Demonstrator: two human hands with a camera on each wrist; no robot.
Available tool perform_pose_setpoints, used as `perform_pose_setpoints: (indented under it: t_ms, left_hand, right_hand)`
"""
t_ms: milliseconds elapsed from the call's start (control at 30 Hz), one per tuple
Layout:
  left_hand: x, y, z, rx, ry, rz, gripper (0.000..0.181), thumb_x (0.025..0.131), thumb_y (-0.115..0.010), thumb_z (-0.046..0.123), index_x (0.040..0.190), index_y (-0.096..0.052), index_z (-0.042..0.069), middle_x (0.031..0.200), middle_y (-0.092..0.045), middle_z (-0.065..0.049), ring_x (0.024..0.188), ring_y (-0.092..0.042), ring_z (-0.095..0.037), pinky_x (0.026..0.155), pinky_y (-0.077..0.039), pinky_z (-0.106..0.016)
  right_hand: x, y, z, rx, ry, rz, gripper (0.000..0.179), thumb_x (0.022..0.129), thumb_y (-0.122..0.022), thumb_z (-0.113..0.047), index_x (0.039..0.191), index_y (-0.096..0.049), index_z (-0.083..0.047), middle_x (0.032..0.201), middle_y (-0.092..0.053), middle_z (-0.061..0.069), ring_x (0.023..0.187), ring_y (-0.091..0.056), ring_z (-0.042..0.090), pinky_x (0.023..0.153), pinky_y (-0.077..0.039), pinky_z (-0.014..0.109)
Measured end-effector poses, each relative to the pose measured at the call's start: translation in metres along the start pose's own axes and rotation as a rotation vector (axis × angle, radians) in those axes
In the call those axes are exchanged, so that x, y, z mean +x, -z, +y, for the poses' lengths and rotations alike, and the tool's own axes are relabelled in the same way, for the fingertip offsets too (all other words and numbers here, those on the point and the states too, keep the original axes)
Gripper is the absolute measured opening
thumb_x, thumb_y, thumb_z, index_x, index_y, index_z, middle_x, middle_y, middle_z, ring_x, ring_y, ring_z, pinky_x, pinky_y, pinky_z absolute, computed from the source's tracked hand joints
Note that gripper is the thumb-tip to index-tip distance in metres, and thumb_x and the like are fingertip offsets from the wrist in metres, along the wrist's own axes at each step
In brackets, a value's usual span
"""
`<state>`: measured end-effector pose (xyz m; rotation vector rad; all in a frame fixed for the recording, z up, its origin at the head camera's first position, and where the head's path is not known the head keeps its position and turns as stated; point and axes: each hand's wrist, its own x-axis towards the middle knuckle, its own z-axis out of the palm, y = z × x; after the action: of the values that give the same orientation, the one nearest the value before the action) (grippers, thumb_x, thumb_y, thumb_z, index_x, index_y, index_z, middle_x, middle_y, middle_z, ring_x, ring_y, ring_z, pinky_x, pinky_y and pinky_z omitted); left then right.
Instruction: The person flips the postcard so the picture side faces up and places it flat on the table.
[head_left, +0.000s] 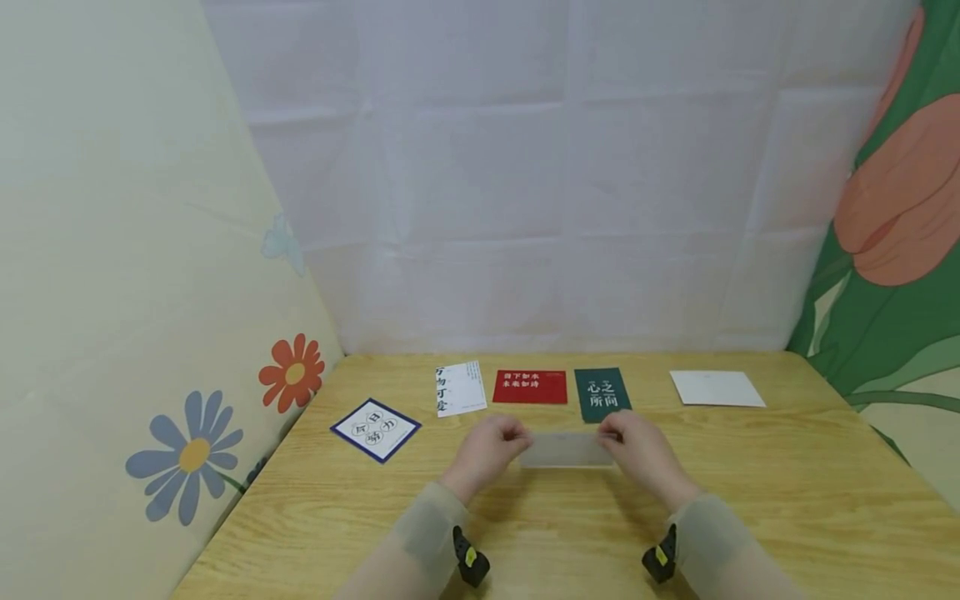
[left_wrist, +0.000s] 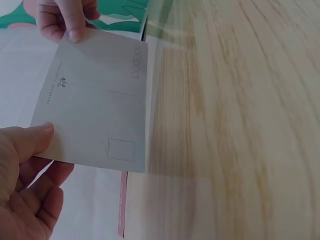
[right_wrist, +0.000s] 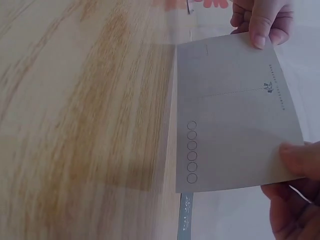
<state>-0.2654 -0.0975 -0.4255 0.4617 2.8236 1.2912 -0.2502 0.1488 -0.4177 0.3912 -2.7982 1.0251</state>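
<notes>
Between my two hands a postcard (head_left: 566, 451) is held up over the wooden table, its printed back toward me. That pale side carries a row of small ovals, a dividing line and a stamp box, seen in the left wrist view on the postcard (left_wrist: 95, 105). My left hand (head_left: 489, 450) pinches its left end between thumb and fingers. At the opposite end my right hand (head_left: 643, 454) pinches it the same way, thumb on the near face, as the right wrist view shows on the postcard (right_wrist: 230, 120). Its far face is hidden.
Along the back of the table (head_left: 787, 500) lie a blue-bordered card (head_left: 377, 430), a white card with black characters (head_left: 461, 388), a red card (head_left: 529, 387), a dark green card (head_left: 603, 394) and a blank-looking white card (head_left: 717, 388). A white cloth (head_left: 562, 208) hangs behind.
</notes>
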Motion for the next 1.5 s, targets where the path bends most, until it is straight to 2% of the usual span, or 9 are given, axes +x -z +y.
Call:
perform_pose_setpoints:
  t_ms: [133, 300, 600, 800, 1033, 1133, 1267, 1500]
  left_hand:
    - [-0.002, 0.002, -0.002, 0.049, -0.054, -0.007, 0.007, 0.090, -0.067, 0.015, 0.084, -0.071, 0.016, 0.086, -0.061, 0.008, 0.079, -0.055, -0.013, 0.068, -0.048, -0.032]
    - [-0.005, 0.005, -0.004, 0.113, -0.089, -0.056, 0.005, 0.087, -0.071, 0.016, 0.083, -0.073, 0.017, 0.083, -0.061, 0.011, 0.078, -0.056, -0.010, 0.068, -0.049, -0.029]
    - [-0.011, 0.006, -0.007, 0.133, -0.037, -0.196, 0.008, 0.084, -0.075, 0.020, 0.077, -0.073, 0.023, 0.080, -0.061, 0.011, 0.077, -0.055, -0.012, 0.068, -0.048, -0.029]
    - [-0.011, 0.004, -0.011, 0.201, -0.060, -0.264, 0.011, 0.082, -0.077, 0.022, 0.073, -0.073, 0.026, 0.080, -0.059, 0.012, 0.076, -0.054, -0.009, 0.069, -0.047, -0.027]
    - [-0.014, 0.002, -0.011, 0.223, -0.066, -0.324, 0.011, 0.081, -0.077, 0.018, 0.074, -0.073, 0.026, 0.083, -0.063, 0.017, 0.082, -0.056, -0.006, 0.079, -0.048, -0.030]
    - [-0.016, 0.002, -0.010, 0.232, -0.049, -0.351, 0.010, 0.081, -0.077, 0.018, 0.075, -0.073, 0.026, 0.087, -0.065, 0.017, 0.085, -0.057, -0.005, 0.083, -0.048, -0.032]
    - [-0.018, 0.001, -0.010, 0.249, -0.043, -0.377, 0.009, 0.082, -0.076, 0.019, 0.077, -0.073, 0.026, 0.086, -0.064, 0.017, 0.083, -0.056, -0.005, 0.083, -0.048, -0.031]
    - [-0.019, 0.000, -0.011, 0.288, -0.077, -0.396, 0.004, 0.081, -0.078, 0.020, 0.082, -0.075, 0.023, 0.087, -0.064, 0.017, 0.082, -0.054, -0.004, 0.083, -0.047, -0.029]
  right_hand:
    - [-0.003, 0.000, -0.001, -0.014, 0.024, -0.016, 0.009, 0.085, -0.070, -0.002, 0.085, -0.071, -0.011, 0.083, -0.061, -0.004, 0.079, -0.056, 0.012, 0.073, -0.050, 0.034]
    - [-0.007, 0.000, 0.002, -0.045, 0.040, -0.092, 0.009, 0.083, -0.071, -0.003, 0.083, -0.072, -0.012, 0.082, -0.063, -0.007, 0.081, -0.059, 0.011, 0.077, -0.051, 0.036]
    - [-0.014, -0.002, 0.008, 0.003, 0.057, -0.248, 0.011, 0.081, -0.070, -0.006, 0.080, -0.072, -0.017, 0.081, -0.066, -0.009, 0.081, -0.059, 0.010, 0.078, -0.051, 0.039]
    - [-0.018, -0.005, 0.013, -0.004, 0.114, -0.325, 0.007, 0.080, -0.073, -0.007, 0.081, -0.072, -0.015, 0.080, -0.066, -0.011, 0.077, -0.059, 0.009, 0.073, -0.051, 0.036]
    - [-0.019, -0.007, 0.013, 0.005, 0.057, -0.400, 0.011, 0.081, -0.072, -0.007, 0.082, -0.072, -0.018, 0.082, -0.066, -0.010, 0.079, -0.057, 0.011, 0.080, -0.050, 0.043]
    - [-0.020, -0.008, 0.012, -0.010, 0.043, -0.428, 0.012, 0.081, -0.072, -0.008, 0.081, -0.072, -0.020, 0.083, -0.065, -0.011, 0.081, -0.056, 0.013, 0.084, -0.049, 0.046]
    - [-0.021, -0.009, 0.011, -0.060, 0.091, -0.443, 0.011, 0.080, -0.074, -0.009, 0.079, -0.072, -0.019, 0.080, -0.064, -0.012, 0.078, -0.054, 0.012, 0.081, -0.048, 0.044]
    - [-0.023, -0.012, 0.013, -0.114, 0.155, -0.440, 0.011, 0.078, -0.077, -0.010, 0.079, -0.072, -0.020, 0.079, -0.064, -0.014, 0.076, -0.055, 0.009, 0.079, -0.049, 0.041]
